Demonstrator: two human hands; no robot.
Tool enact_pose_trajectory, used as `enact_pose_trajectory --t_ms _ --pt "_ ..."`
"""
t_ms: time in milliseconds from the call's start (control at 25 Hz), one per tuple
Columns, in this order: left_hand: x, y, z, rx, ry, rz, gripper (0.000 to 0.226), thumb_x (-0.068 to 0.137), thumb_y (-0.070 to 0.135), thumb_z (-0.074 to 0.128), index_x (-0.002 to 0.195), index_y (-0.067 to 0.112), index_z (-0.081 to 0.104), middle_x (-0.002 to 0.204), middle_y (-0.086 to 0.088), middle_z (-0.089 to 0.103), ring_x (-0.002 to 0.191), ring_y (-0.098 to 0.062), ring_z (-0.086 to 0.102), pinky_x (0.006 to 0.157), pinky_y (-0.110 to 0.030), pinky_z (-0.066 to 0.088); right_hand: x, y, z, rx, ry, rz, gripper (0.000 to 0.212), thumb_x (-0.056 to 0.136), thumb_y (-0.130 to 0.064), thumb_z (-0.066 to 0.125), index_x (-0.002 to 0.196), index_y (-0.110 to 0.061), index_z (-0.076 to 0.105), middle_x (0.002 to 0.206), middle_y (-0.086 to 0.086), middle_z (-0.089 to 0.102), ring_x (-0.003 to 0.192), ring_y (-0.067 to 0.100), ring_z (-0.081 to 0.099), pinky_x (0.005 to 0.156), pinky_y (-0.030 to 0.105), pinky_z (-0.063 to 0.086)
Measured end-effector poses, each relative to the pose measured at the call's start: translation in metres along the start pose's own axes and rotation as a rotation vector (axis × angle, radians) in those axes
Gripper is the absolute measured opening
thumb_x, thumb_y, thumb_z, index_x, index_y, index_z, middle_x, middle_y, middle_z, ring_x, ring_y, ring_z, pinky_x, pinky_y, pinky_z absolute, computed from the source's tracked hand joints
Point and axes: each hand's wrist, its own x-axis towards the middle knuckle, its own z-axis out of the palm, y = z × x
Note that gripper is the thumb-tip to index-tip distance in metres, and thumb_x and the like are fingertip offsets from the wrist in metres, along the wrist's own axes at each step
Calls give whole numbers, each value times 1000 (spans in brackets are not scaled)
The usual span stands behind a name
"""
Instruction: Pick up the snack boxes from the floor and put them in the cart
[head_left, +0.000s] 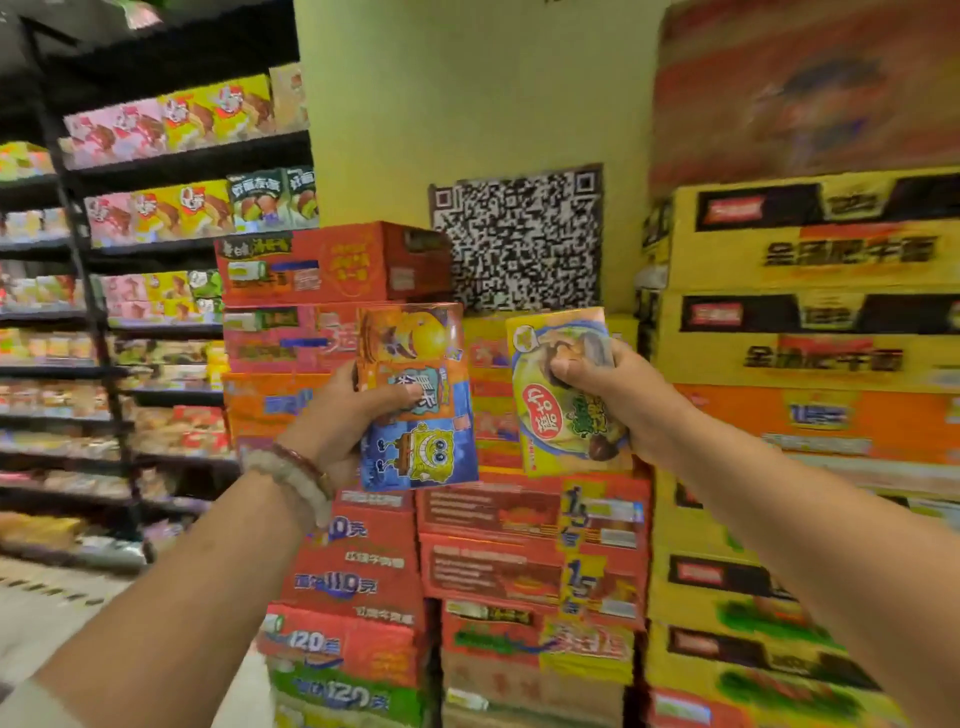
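Left hand (343, 415) at centre frame, fingers curled round the left edge of an orange-and-blue snack box (418, 397), thumb pressed across its printed front; the box is held upright in the air, a yellow cartoon sponge figure on its lower half; right hand (618, 400) just to the right, fingers wrapped round the right side of a yellow snack box (563, 395), thumb on its front near the top; this box is also raised and upright, tilted slightly, with a red oval label and a food picture; the two boxes sit side by side, close but not touching; a pale bead bracelet (293, 480) and a thinner red one circle the left wrist; both bare forearms reach in from the lower corners; behind the boxes, stacked red and orange cartons (343, 566) fill the lower centre; yellow cartons (810, 260) stack up at right; a large QR code poster (519, 239) hangs on the yellow-green wall at upper centre; dark shelves (104, 322) of packaged snacks line the left; the picture is motion-blurred.
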Motion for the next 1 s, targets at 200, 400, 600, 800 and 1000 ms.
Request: enact_pose_trajectory --t_ms 200,400,600,800,1000 --pt "53 -46 160 -82 -333 -85 40 68 7 68 104 8 51 90 -14 70 72 -27 70 61 -45 59 -47 -6 -161 -46 336 25 34 86 -17 67 118 -10 57 104 13 70 80 19 70 62 31 59" --pt "91 -77 316 -118 -658 -135 57 60 14 72 113 11 50 99 -13 70 80 -29 70 66 -43 59 -97 -7 -295 -114 648 35 50 80 -25 72 124 -11 52 104 10 67 77 18 71 60 31 57" --pt "113 -106 470 -185 -929 -180 55 57 15 75 107 17 52 95 -11 71 79 -29 70 71 -44 57 -150 -22 -391 -169 913 -12 57 73 -27 74 124 -12 55 111 14 69 97 33 68 81 44 56" --pt "81 -136 609 -230 -1189 -192 40 73 6 69 109 6 53 81 -6 72 59 -17 70 42 -23 50 -233 -32 -462 -219 1152 -12 59 68 -23 79 121 -8 57 106 16 70 90 31 69 82 44 55" --pt "27 -157 727 -266 -1400 -242 15 79 9 66 93 11 60 70 -3 73 55 -17 69 36 -19 46 -319 -44 -528 -237 1368 -11 68 65 -23 83 125 -9 53 110 18 69 95 35 68 87 50 54"
